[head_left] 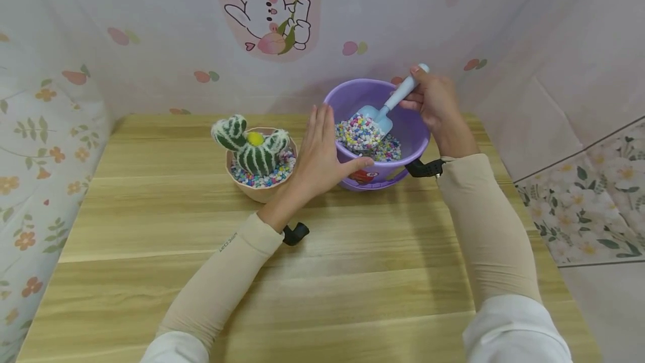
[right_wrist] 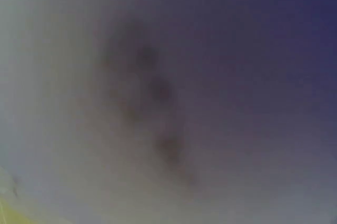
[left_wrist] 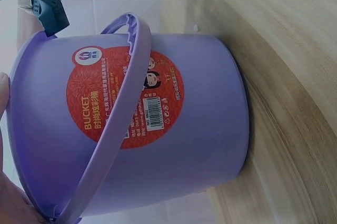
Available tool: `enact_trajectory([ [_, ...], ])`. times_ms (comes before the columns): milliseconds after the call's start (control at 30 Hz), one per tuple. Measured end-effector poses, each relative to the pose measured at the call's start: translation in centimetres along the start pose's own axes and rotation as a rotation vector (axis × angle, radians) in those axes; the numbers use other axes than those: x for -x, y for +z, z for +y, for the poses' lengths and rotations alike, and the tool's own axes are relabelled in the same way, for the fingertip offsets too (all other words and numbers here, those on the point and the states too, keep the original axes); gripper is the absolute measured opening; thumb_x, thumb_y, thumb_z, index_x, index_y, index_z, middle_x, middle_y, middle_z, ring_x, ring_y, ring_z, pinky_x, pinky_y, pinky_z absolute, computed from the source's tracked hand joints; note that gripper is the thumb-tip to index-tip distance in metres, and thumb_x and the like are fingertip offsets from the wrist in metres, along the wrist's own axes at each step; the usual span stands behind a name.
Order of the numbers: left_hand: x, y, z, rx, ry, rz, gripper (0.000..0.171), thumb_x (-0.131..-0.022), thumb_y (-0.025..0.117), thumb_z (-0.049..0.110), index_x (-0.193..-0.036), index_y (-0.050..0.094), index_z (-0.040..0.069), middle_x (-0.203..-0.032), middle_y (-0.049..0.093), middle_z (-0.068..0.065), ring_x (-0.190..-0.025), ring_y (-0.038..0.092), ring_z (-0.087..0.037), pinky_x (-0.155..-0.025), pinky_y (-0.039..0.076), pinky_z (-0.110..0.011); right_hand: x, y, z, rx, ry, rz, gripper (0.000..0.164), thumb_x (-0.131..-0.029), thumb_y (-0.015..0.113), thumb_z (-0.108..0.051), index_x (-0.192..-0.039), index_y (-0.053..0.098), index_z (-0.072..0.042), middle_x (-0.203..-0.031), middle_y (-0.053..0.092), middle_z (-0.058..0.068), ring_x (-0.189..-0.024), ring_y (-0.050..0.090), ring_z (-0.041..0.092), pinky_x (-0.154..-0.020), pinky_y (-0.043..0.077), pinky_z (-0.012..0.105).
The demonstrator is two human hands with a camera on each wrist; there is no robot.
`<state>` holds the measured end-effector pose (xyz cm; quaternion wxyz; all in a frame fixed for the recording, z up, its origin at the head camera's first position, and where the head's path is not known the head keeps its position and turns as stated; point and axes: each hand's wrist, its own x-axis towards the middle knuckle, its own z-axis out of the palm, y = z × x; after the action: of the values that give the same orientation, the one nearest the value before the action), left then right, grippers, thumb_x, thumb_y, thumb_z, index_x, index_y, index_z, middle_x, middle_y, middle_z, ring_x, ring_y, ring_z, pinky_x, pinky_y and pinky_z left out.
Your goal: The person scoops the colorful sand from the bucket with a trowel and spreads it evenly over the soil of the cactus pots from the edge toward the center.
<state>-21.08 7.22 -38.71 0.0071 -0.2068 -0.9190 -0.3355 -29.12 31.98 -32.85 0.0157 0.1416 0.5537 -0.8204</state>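
In the head view a purple bucket [head_left: 413, 128] stands at the back right of the table, with small multicoloured pebbles [head_left: 389, 150] at its bottom. My right hand [head_left: 437, 99] grips the handle of a light blue toy shovel [head_left: 402, 92]. A heap of the same pebbles [head_left: 360, 129] lies on the shovel's blade, inside the bucket. With fingers straight and thumb spread, my left hand [head_left: 319, 158] rests against the bucket's left rim. The left wrist view shows the bucket's side [left_wrist: 205, 92], its red label [left_wrist: 105, 71] and its hanging handle [left_wrist: 113, 124]. The right wrist view is a purple-grey blur.
Left of the bucket stands a peach-coloured pot [head_left: 259, 193] holding a knitted cactus [head_left: 256, 159] with a yellow top, pebbles around its base. My left forearm crosses in front of it. A printed cloth [head_left: 393, 10] hangs right behind the wooden table [head_left: 363, 273].
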Motion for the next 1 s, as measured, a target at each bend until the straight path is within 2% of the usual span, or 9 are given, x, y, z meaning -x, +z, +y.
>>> enact_trajectory([
  [200,0.1,0.0,0.2,-0.005,0.002,0.001,0.127,-0.075,0.055,0.081,-0.155,-0.004,0.003,-0.162,-0.012,-0.009,-0.144,-0.025,-0.018,-0.120,0.000,-0.041,0.2,0.0,-0.2,-0.079,-0.001,0.020,0.022,-0.097,0.060,-0.018,-0.098,0.059,0.004,-0.082,0.071,0.026,-0.078,0.071,0.035,-0.054,0.057,0.036],
  [467,0.0,-0.2,0.3,0.005,0.003,0.001,0.127,-0.075,0.055,0.081,-0.156,-0.003,0.003,-0.162,-0.012,-0.009,-0.144,-0.026,-0.017,-0.120,0.000,-0.041,0.6,-0.2,-0.3,-0.117,-0.014,0.025,0.025,-0.094,0.064,-0.019,-0.099,0.058,0.005,-0.083,0.072,0.026,-0.075,0.071,0.035,-0.055,0.057,0.037],
  [800,0.0,-0.2,0.1,0.003,0.000,-0.005,0.126,-0.075,0.054,0.081,-0.156,-0.004,0.003,-0.162,-0.012,-0.008,-0.144,-0.026,-0.017,-0.120,0.001,-0.042,1.0,-0.3,-0.3,-0.112,0.006,0.055,0.021,-0.095,0.063,-0.018,-0.098,0.058,0.003,-0.085,0.072,0.024,-0.073,0.072,0.034,-0.055,0.057,0.037],
  [1000,0.0,-0.2,0.1,-0.002,-0.002,-0.004,0.126,-0.075,0.055,0.081,-0.156,-0.004,0.004,-0.163,-0.009,-0.010,-0.145,-0.025,-0.018,-0.121,0.002,-0.043,1.1,-0.4,-0.1,-0.111,-0.014,0.061,0.019,-0.095,0.062,-0.017,-0.101,0.058,0.001,-0.077,0.071,0.024,-0.067,0.072,0.033,-0.055,0.057,0.036],
])
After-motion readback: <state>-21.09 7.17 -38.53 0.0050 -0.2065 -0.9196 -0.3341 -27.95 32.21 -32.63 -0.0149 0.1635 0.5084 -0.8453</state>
